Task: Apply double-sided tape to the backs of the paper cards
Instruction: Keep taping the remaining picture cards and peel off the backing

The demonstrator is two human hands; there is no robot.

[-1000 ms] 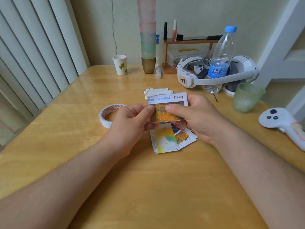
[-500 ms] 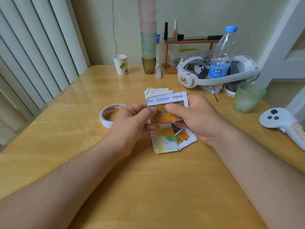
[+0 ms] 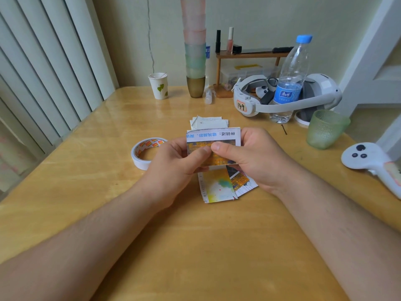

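A printed paper card (image 3: 213, 137) with blue lettering and an orange picture is held above the middle of the wooden table (image 3: 195, 246). My left hand (image 3: 173, 170) pinches its left side and my right hand (image 3: 253, 157) pinches its right side, the two thumbs meeting on its front. Under my hands lie a few colourful cards (image 3: 219, 187) face up. Behind them is a small pile of white paper cards (image 3: 209, 122). A roll of white double-sided tape (image 3: 145, 153) lies flat just left of my left hand.
At the back stand a paper cup (image 3: 159, 85), a tall stack of plastic cups (image 3: 195, 46), a small wooden shelf (image 3: 249, 55), a water bottle (image 3: 290, 81) and a white headset (image 3: 286, 98). A green cup (image 3: 325, 129) and white controller (image 3: 368, 161) lie right. Vertical blinds (image 3: 43, 61) hang left.
My two thumbs have drawn closer together on the card's front. The card has stayed nearly in the same place.
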